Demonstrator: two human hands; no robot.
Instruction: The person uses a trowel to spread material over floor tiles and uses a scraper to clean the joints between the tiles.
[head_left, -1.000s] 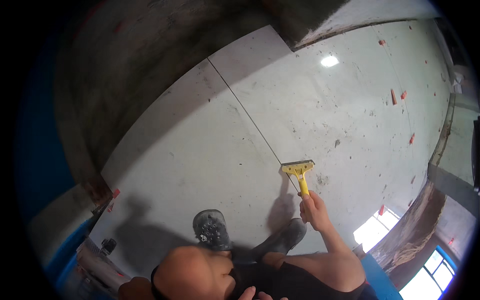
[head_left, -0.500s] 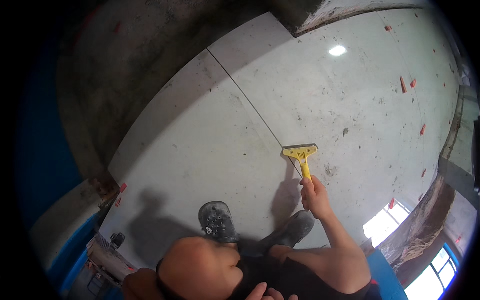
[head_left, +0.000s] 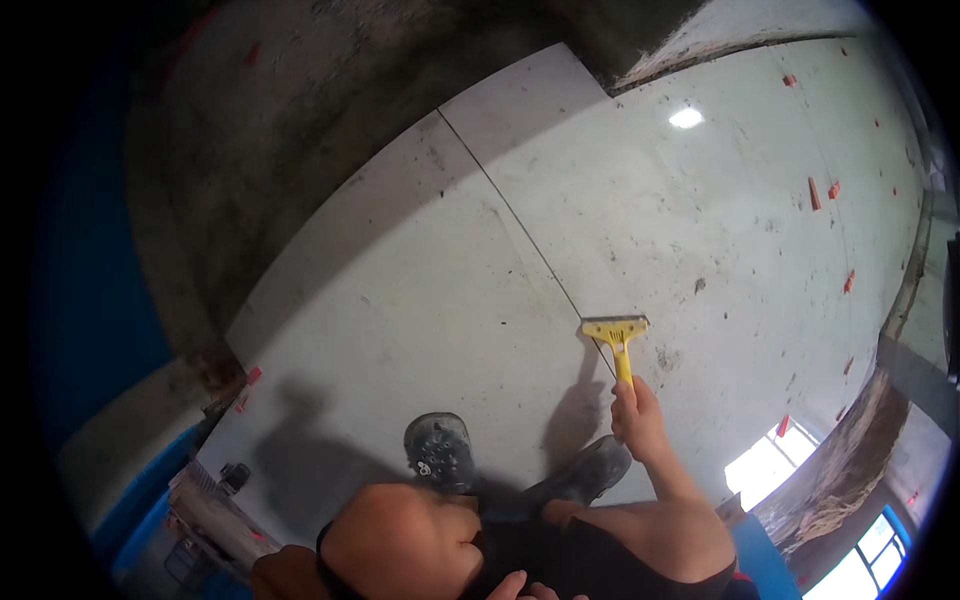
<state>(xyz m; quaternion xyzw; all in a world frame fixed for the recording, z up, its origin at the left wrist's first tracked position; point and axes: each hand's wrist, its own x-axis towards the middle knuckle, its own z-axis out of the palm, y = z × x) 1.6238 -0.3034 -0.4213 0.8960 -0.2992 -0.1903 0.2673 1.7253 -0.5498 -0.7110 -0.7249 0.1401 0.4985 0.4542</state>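
The person is in a low squat on a floor of large pale grey slabs, knees bent and spread. Right hand: fingers wrapped around the handle of a yellow scraper, grip firm, thumb along the near side. The scraper is positioned ahead of the right foot, handle directed back toward the person, wide head facing away. The left end of its dark blade meets the narrow dark joint between two slabs; the joint passes beneath the head and emerges left of the handle. The blade appears to sit on the slab surface. Left hand: only some fingers show at the lower edge, in front of the dark clothing; whether they grasp anything cannot be determined. Footwear: a dark perforated clog on the left foot, and a second dark clog on the right foot, angled outward near the right wrist. Red wedges are distributed along the right side of the floor. A small dark object, type unclear, is located near the left edge.
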